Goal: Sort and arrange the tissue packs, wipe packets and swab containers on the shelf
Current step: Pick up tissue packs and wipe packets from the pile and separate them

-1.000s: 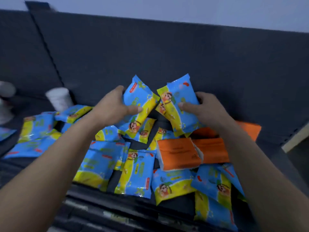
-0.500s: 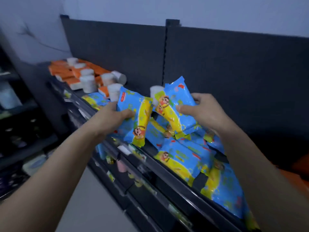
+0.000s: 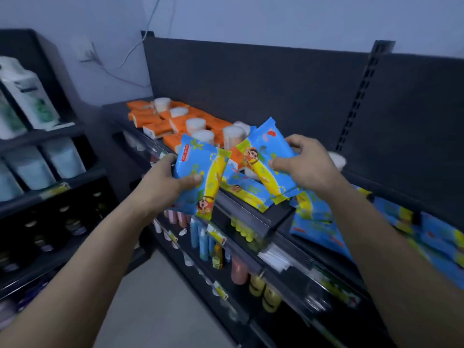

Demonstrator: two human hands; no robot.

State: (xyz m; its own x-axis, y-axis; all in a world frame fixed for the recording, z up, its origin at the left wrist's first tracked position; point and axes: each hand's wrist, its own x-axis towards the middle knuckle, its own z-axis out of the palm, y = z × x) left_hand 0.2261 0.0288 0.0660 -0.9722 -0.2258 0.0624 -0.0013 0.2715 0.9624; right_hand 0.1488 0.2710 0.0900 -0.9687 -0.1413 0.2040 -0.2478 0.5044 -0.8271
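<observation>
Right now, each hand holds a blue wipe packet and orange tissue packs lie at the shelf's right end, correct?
No: the head view shows orange tissue packs at the left end of the shelf. Left hand and right hand each hold a wipe packet.

We can read no word, brand or number anywhere. The wipe packet (image 3: 200,177) in our left hand (image 3: 163,182) bears a small red label at its upper left corner, the print too blurred to read. Right of it, the second wipe packet (image 3: 263,156) in our right hand (image 3: 308,167) shows no legible lettering. Below it, the price tags (image 3: 216,234) are smears. Far left of it, the white packs (image 3: 30,96) carry unreadable green print.
</observation>
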